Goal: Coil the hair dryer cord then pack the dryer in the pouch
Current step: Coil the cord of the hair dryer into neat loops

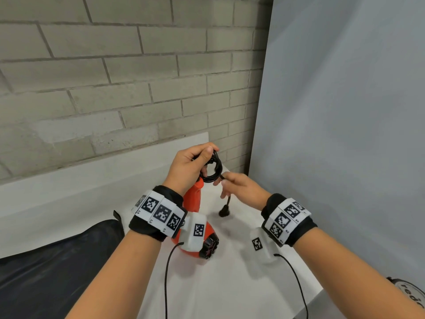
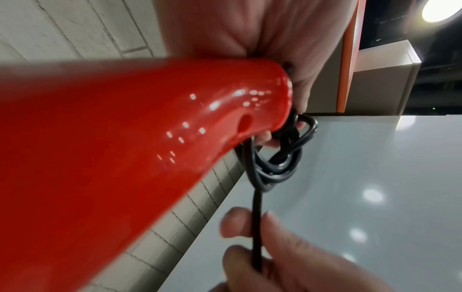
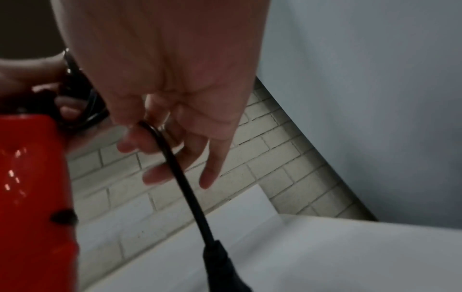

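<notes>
A glossy red hair dryer (image 1: 195,199) stands with its handle up on the white table (image 1: 230,284); its black grille (image 1: 209,246) faces me. My left hand (image 1: 195,164) grips the coiled black cord (image 1: 212,171) at the handle's top end (image 2: 250,110). My right hand (image 1: 239,187) pinches the loose end of the cord (image 3: 172,158) just right of the coil (image 2: 275,166). The black plug (image 1: 224,211) hangs below that hand (image 3: 175,126), close to the table. A black pouch (image 1: 57,261) lies at the lower left.
A grey brick wall (image 1: 115,77) rises behind a white ledge (image 1: 92,176). A pale grey panel (image 1: 345,111) closes the right side. Thin black cables (image 1: 166,284) run from both wrist cameras. A round dark object (image 1: 411,291) shows at the right edge.
</notes>
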A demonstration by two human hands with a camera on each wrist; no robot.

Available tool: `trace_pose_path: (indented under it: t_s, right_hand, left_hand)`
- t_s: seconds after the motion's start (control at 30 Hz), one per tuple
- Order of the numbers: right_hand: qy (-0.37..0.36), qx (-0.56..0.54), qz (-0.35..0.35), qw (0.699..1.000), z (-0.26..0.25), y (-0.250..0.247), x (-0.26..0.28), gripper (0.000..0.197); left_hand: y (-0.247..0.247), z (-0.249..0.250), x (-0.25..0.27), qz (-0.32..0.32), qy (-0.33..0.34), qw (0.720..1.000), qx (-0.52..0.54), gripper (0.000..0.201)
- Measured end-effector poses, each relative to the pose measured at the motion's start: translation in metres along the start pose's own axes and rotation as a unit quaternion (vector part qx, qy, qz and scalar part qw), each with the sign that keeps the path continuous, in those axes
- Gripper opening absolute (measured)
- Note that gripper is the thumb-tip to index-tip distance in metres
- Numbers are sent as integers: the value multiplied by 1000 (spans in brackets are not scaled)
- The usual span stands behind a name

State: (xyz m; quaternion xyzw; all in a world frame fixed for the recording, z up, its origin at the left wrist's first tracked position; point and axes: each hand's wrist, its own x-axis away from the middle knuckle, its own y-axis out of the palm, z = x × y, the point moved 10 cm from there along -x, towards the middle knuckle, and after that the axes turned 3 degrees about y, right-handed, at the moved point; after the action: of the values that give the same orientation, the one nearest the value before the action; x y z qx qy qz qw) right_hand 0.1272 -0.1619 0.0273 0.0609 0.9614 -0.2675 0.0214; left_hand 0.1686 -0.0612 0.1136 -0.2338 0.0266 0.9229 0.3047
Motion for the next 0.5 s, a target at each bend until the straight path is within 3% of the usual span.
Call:
trace_pose_path:
  t_s: [0.13, 0.27, 0.37, 0.5]
  right_hand:
    - [4, -54, 92, 994, -9, -30, -4, 34]
    - [-14, -6, 208, 978, -30, -72, -1, 31]
    - [-67, 24, 253, 965, -62, -92, 9, 24]
    - [-124, 118, 280, 945, -101, -92, 29, 22]
  left_hand:
    - [0, -3, 2, 11, -21, 999, 23, 16]
    - [8, -4, 3, -36, -22, 999, -24, 14]
    - [15, -10, 2, -84, -42, 992, -87, 24]
    - [20, -7, 1, -92, -48, 988, -113, 33]
